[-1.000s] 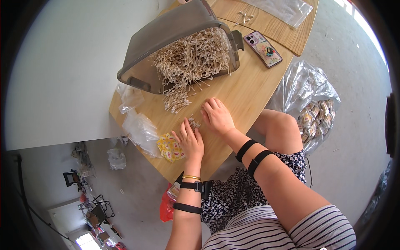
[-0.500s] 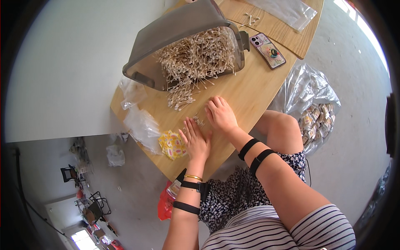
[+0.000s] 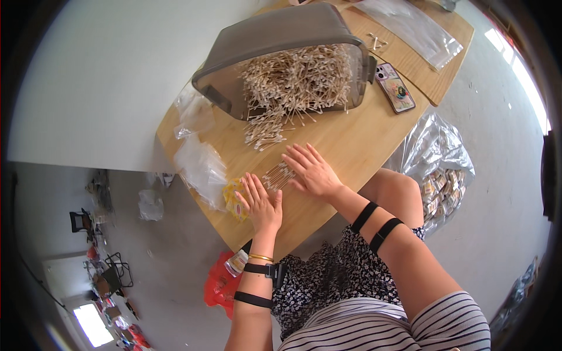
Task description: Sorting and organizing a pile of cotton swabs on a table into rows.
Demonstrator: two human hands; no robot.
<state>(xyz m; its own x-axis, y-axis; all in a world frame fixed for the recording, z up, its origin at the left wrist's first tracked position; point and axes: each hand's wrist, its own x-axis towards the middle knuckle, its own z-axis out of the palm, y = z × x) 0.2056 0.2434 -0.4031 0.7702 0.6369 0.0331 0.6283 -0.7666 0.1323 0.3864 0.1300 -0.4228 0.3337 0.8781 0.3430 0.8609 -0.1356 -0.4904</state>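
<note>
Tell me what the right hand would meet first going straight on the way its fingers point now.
Probably the loose cotton swabs heaped at the mouth of the gray bin; the right hand points its fingers up-left toward them. Height is unclear, so it might pass above.

a packing workshop, it seems: a tub [image 3: 275, 35] of cotton swabs [image 3: 298, 79], clear bags [image 3: 200, 169] on the table [image 3: 357, 137], a sack [image 3: 436, 140] of small packs [image 3: 443, 190] beside it.
</note>
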